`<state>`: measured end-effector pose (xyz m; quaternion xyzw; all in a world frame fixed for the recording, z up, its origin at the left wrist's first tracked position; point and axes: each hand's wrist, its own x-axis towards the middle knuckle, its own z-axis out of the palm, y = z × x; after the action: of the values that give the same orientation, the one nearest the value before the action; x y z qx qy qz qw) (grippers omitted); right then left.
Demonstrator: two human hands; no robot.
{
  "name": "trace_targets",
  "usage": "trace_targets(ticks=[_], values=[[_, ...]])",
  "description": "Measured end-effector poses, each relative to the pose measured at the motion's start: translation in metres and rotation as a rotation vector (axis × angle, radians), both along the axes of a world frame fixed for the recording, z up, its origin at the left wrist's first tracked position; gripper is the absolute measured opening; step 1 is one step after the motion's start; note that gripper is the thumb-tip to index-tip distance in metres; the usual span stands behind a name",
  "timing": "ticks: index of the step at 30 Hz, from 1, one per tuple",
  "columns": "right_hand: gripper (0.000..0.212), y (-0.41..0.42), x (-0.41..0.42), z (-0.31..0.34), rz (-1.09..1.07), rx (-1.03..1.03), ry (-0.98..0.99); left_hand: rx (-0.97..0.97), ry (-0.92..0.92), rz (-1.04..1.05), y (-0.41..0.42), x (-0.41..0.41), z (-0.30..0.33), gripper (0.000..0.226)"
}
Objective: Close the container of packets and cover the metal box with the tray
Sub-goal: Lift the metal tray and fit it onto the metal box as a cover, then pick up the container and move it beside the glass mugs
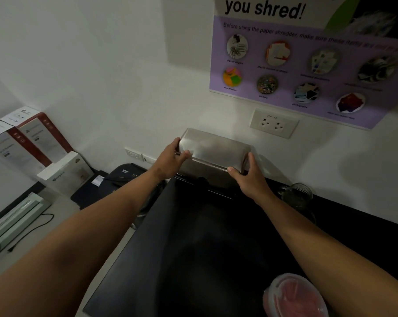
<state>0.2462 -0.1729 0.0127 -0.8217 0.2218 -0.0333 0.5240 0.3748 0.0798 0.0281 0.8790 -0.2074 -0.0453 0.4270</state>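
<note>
The tray [212, 148] is showing a plain silver-grey metal finish with soft dull reflections. The counter [204, 248] is appearing uniformly black. The round container [295, 296] is showing pink contents under a clear lid. The poster [307, 65] is displaying a lilac field with black lettering, a white upper band and circular multicoloured photos. The wall [101, 65] is reading off-white, as is the socket plate [273, 123]. The boxes [31, 143] are showing grey-white faces with dark red side bands. The shredder [124, 175] is appearing black.
</note>
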Motion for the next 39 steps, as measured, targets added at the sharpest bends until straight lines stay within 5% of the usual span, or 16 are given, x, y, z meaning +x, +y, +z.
trace_targets(ticks=[2, 7, 19, 39], values=[[0.099, -0.008, -0.009, 0.007, 0.016, -0.045, 0.012, 0.003, -0.013, 0.034, 0.002, -0.012, 0.001, 0.011], [0.074, -0.030, -0.044, 0.028, 0.151, -0.205, -0.017, 0.073, 0.035, 0.107, 0.017, -0.051, 0.010, 0.059], [0.045, -0.061, -0.151, 0.067, 0.421, -0.237, 0.019, 0.075, 0.002, 0.002, 0.017, -0.167, 0.033, 0.039], [0.060, -0.085, -0.300, 0.026, 0.645, -0.410, -0.004, -0.082, 0.315, -0.132, -0.055, -0.375, -0.039, 0.057]])
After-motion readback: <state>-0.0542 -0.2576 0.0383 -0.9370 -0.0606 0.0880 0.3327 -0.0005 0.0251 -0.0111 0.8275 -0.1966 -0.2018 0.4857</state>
